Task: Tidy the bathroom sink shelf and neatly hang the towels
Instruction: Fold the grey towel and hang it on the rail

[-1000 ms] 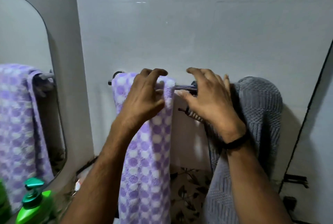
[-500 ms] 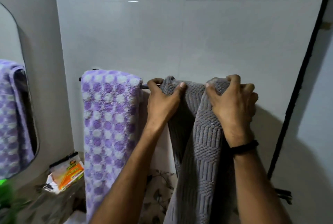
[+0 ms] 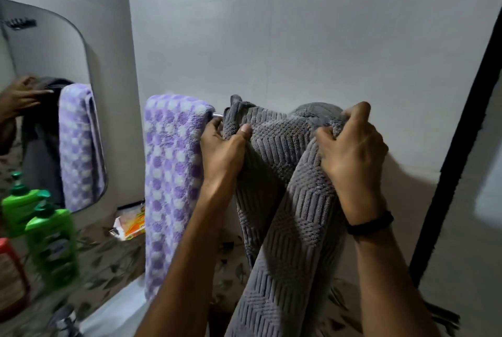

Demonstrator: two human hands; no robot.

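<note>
- The grey ribbed terry towel (image 3: 285, 201) hangs bunched over the chrome towel rail (image 3: 217, 115), trailing down between both forearms.
- The purple-and-white checked towel (image 3: 171, 187) drapes flat over the rail, just left of it.
- The right hand (image 3: 353, 152) clenches a gathered fold at the grey towel's top.
- The left hand (image 3: 222, 152) pinches its left edge, thumb in front.

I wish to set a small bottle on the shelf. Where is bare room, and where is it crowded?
Bare shelf shows between the green bottle and the purple towel, on the near side of the orange packet. The left end is crowded, with the green bottle and a red-capped bottle.
</note>
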